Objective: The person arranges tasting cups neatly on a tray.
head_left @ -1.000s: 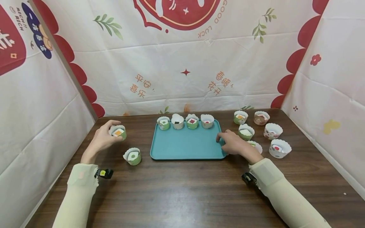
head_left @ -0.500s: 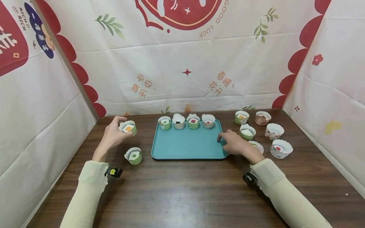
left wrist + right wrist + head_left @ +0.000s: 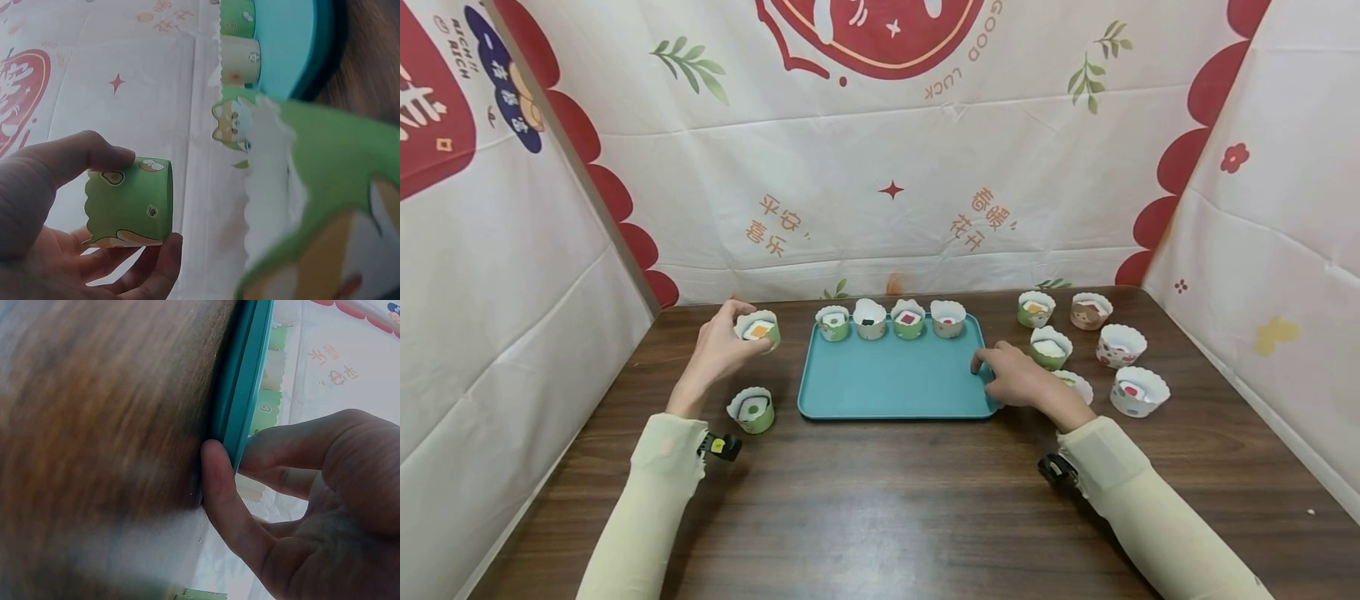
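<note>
In the head view my left hand [image 3: 717, 350] holds a green paper cupcake cup [image 3: 767, 333], left of the tray. A white piece with an orange square sits inside the cup. Thumb and fingers pinch the cup's sides in the left wrist view, where its patterned green wall [image 3: 134, 203] shows. My right hand [image 3: 1018, 379] grips the right rim of a teal tray [image 3: 887, 375], a finger and thumb on either side of the edge [image 3: 245, 394] in the right wrist view. A row of several cups, one of them green with a dark red square [image 3: 907, 320], stands along the tray's back.
Another green cup [image 3: 752, 411] stands on the brown table [image 3: 880, 500] in front of my left hand. Several filled cups stand right of the tray, including a white one with a red dot [image 3: 1138, 393]. A printed white cloth [image 3: 850, 150] hangs behind the table.
My left hand has moved right and slightly toward the back, carrying the green cup closer to the tray. The right hand keeps its hold on the tray's rim.
</note>
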A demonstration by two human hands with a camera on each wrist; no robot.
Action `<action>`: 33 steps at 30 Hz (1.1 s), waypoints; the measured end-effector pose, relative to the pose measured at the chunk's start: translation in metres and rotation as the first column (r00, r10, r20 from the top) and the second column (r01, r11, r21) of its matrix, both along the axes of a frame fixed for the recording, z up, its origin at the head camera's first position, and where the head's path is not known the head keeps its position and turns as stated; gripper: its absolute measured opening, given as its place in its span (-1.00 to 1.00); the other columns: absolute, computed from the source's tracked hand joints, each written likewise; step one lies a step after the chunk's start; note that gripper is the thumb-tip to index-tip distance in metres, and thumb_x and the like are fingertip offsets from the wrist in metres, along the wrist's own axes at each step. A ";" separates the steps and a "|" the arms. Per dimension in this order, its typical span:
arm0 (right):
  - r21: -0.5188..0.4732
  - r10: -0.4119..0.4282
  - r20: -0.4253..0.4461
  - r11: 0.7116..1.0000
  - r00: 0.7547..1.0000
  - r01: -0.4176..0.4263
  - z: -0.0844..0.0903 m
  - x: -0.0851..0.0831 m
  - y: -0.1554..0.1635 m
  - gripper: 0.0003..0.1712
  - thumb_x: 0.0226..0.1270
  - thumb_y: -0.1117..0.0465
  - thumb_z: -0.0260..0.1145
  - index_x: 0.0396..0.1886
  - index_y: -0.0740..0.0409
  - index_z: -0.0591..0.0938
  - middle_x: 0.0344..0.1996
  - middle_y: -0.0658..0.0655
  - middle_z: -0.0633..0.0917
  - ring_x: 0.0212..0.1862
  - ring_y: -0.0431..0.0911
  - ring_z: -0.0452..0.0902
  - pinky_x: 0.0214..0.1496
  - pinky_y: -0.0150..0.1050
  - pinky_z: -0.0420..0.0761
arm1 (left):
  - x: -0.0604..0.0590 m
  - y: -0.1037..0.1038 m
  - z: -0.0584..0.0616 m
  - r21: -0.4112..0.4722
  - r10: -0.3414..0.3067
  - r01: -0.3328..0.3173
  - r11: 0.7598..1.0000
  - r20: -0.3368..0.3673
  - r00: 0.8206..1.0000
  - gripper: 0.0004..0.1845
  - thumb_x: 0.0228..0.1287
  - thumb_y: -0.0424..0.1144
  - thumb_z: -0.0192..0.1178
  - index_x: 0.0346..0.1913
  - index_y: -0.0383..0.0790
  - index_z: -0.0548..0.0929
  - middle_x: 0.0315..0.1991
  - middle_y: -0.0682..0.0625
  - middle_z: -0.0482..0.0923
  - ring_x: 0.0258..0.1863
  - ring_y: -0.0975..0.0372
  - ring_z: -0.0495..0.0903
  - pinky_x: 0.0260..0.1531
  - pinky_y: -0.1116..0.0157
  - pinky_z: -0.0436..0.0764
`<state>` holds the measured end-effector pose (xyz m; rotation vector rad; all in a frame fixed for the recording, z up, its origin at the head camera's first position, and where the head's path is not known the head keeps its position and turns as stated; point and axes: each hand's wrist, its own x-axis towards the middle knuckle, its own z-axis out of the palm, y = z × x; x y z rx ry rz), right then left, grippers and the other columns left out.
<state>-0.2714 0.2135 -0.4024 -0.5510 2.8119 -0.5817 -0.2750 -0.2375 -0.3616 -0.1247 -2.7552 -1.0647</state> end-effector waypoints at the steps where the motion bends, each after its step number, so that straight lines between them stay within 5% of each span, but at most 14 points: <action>1: 0.000 0.000 0.000 1.000 1.000 0.000 0.000 0.000 0.000 -0.58 0.27 0.47 0.18 0.14 0.30 0.62 0.00 0.40 0.51 -0.23 0.05 0.41 -0.41 -0.24 0.54 | -0.001 0.002 0.000 0.003 -0.004 0.004 1.000 0.001 1.000 -0.35 0.19 -0.17 0.39 0.30 -0.29 0.43 0.12 -0.29 0.55 -0.04 -0.02 0.52 -0.21 0.30 0.49; 13: -0.001 0.005 -0.003 1.000 1.000 -0.005 -0.002 -0.002 0.001 -0.58 0.26 0.47 0.19 0.13 0.30 0.62 -0.03 0.40 0.51 -0.23 0.05 0.42 -0.41 -0.25 0.57 | -0.014 0.031 0.000 0.002 -0.022 0.022 1.000 0.049 0.999 -0.34 0.19 -0.14 0.38 0.32 -0.24 0.42 0.20 -0.28 0.55 -0.07 -0.01 0.50 -0.22 0.24 0.51; 21: -0.008 0.005 -0.003 1.000 1.000 -0.005 -0.002 -0.001 0.003 -0.59 0.27 0.46 0.19 0.12 0.31 0.62 -0.04 0.40 0.51 -0.25 0.04 0.43 -0.42 -0.26 0.58 | -0.020 0.057 -0.004 0.022 -0.046 0.045 0.999 0.064 0.997 -0.33 0.21 -0.14 0.39 0.34 -0.24 0.42 0.41 -0.30 0.42 0.24 -0.11 0.46 0.16 -0.05 0.54; 28: -0.010 0.004 -0.004 1.000 1.000 -0.004 -0.002 -0.001 0.003 -0.60 0.29 0.46 0.19 0.13 0.31 0.62 -0.04 0.40 0.51 -0.24 0.05 0.42 -0.42 -0.25 0.57 | -0.026 0.079 -0.011 0.013 -0.085 0.084 0.996 0.067 0.994 -0.37 0.22 -0.18 0.39 0.32 -0.26 0.43 0.27 -0.29 0.51 -0.01 -0.02 0.50 -0.08 0.11 0.58; 33: -0.008 0.002 0.001 1.000 1.000 -0.002 -0.001 -0.002 0.003 -0.60 0.30 0.46 0.19 0.13 0.30 0.62 -0.04 0.39 0.51 -0.25 0.04 0.42 -0.43 -0.26 0.57 | -0.029 0.089 -0.018 -0.022 -0.093 0.095 0.995 0.096 0.991 -0.37 0.24 -0.18 0.43 0.30 -0.25 0.44 0.32 -0.24 0.50 0.00 0.00 0.50 -0.07 0.15 0.54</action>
